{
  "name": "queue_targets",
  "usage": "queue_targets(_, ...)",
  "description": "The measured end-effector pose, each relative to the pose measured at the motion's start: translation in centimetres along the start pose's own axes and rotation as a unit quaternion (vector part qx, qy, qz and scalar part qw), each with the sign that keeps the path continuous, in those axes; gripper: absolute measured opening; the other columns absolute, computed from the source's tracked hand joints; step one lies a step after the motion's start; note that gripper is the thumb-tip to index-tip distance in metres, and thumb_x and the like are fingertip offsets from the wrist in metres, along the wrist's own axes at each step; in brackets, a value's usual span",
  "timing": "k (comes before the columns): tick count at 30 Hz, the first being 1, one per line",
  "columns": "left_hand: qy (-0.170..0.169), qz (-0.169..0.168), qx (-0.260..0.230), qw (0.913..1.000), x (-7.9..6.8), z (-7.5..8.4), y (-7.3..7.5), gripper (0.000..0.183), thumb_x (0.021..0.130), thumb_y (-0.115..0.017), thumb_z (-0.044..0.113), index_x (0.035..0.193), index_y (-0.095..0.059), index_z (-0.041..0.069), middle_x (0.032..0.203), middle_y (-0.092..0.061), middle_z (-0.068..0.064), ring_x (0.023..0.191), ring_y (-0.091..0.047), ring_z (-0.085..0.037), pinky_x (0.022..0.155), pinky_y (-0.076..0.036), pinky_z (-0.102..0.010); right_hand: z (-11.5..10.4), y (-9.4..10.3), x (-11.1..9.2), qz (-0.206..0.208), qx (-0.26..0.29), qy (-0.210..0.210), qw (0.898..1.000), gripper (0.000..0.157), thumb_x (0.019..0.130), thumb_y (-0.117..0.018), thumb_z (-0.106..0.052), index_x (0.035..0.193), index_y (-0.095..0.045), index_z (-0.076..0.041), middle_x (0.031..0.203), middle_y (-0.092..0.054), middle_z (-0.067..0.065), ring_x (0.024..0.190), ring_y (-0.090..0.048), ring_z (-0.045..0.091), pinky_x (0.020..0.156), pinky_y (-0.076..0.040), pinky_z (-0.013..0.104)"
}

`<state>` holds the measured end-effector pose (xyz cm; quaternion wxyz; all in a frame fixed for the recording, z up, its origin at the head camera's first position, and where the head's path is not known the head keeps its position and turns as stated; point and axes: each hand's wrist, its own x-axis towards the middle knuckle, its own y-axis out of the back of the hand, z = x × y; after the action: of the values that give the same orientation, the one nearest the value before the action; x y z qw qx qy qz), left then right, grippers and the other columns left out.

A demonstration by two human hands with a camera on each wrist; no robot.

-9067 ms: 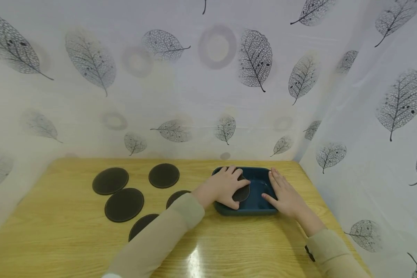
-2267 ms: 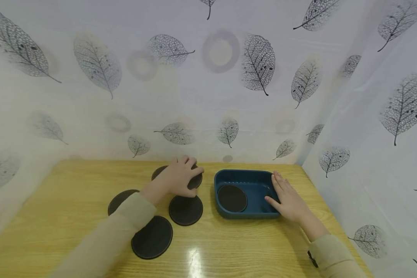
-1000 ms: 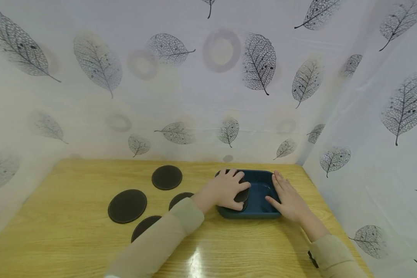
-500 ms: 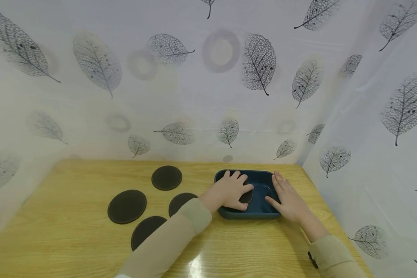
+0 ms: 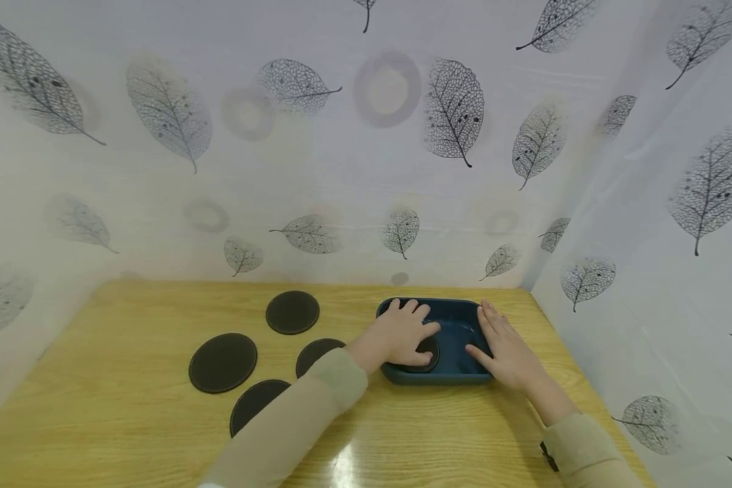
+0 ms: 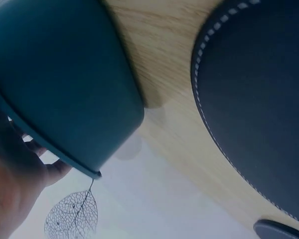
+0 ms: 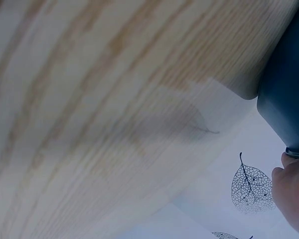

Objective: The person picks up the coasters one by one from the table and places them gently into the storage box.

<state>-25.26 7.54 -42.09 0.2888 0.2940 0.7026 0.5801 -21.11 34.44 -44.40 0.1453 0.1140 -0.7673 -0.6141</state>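
Fingers spread, my left hand (image 5: pixel 398 333) reaches into the left half of a dark blue rectangular tray (image 5: pixel 448 379). Under its palm and thumb a round black coaster (image 5: pixel 428 356) lies low in the tray, mostly covered. Along the tray's right end rests my right hand (image 5: pixel 505 344), fingers straight over the rim and thumb reaching inside. Left of the tray are several black coasters with pale edge stitching: one at the back (image 5: pixel 293 312), one farther left (image 5: pixel 223 362), and two partly under the left sleeve. The left wrist view shows the tray's outer wall (image 6: pixel 65 74) beside a stitched coaster (image 6: pixel 259 104).
The light wood table (image 5: pixel 97 379) ends at the back against a white curtain (image 5: pixel 329 169) printed with grey leaves. The curtain also runs down the right side, near the right sleeve (image 5: pixel 585 440).
My left hand has carried a coaster from the table's back into the tray, onto the one there. Lately that coaster has shifted slightly left and lower. My right hand has stayed on the rim.
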Motion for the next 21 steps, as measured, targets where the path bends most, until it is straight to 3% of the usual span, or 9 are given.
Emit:
queue_targets(9,0.008,0.023,0.000,0.9997,-1.7,-1.8,0.4,0.058,0.105,-0.052,0.060,0.157,-0.048,0.034,0.163,-0.045,-0.007,0.147,-0.048,-0.029,0.116,-0.045,-0.052,0.2,0.0,0.0,-0.001,0.003,0.002,1.000,0.087,0.107,-0.059,-0.042,0.165,-0.020,0.010,0.174,-0.014,0.031,0.162,-0.016,0.050,0.129,-0.017,0.065)
queue_targets(21,0.017,0.047,-0.037,0.9981,-4.8,-5.6,0.4,0.060,0.104,-0.060,0.051,0.157,-0.051,0.025,0.160,-0.046,-0.013,0.147,-0.045,-0.035,0.119,-0.039,-0.061,0.2,0.1,0.0,-0.005,-0.001,0.005,1.000,0.088,0.108,-0.057,-0.045,0.164,-0.019,0.011,0.174,-0.014,0.032,0.161,-0.016,0.050,0.129,-0.017,0.065)
